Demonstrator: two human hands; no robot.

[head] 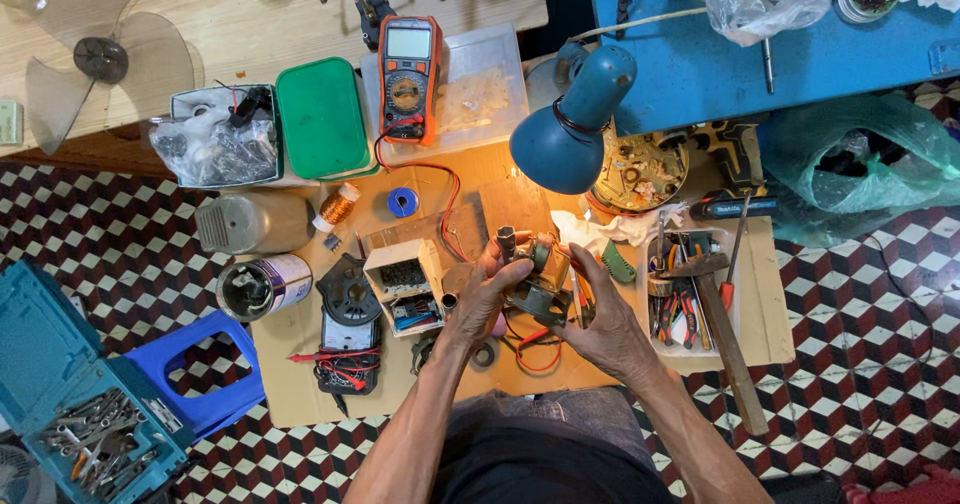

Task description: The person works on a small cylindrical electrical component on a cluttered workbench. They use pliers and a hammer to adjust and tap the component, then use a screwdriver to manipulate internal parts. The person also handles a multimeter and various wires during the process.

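Hands, two, on one motor point(535, 279)

Motor part point(540, 279) half hidden by hands; toolbox point(70, 404) cut off.

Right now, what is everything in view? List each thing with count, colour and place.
small motor part: one, grey-green, held in both hands
desk lamp: one, blue, above the hands
multimeter: one, orange, top centre
green lid: one, left of the multimeter
fan blade: one, clear, top left
wire spool: one, copper, centre left
hammer: one, wooden handle, right
socket case: one, teal, bottom left
stool: one, blue, beside the case
left hand: gripping the part
right hand: gripping the part
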